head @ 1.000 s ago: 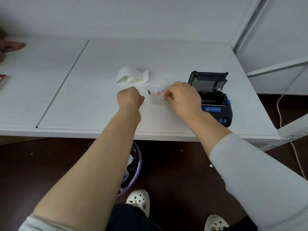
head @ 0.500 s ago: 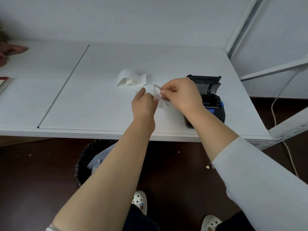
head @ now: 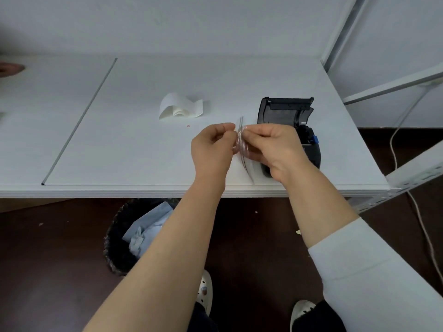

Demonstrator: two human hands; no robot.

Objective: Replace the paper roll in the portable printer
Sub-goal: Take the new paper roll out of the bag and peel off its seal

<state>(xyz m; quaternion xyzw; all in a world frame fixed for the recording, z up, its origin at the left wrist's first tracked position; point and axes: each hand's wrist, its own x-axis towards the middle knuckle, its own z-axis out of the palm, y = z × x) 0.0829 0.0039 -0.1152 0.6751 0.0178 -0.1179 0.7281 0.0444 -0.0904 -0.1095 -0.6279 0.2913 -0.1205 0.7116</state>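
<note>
A black portable printer (head: 291,121) with blue buttons stands on the white table (head: 143,152) at the right, its lid open and tilted back. A loosely unrolled white paper roll (head: 180,109) lies behind my hands, left of the printer. My left hand (head: 212,149) and my right hand (head: 271,147) meet above the table and both pinch a thin clear plastic wrapper (head: 244,149) held edge-on between them. My right hand hides the printer's front part.
A tiny red scrap (head: 188,126) lies on the table near the paper. A dark waste bin (head: 134,236) with crumpled paper stands under the table's front edge. A white metal rack (head: 407,168) and a cable are at the right. Another person's hand (head: 10,68) shows at the far left.
My hands lifted the clear wrapper off the table and drew together, turning it edge-on. The view shifted, showing more of the waste bin below.
</note>
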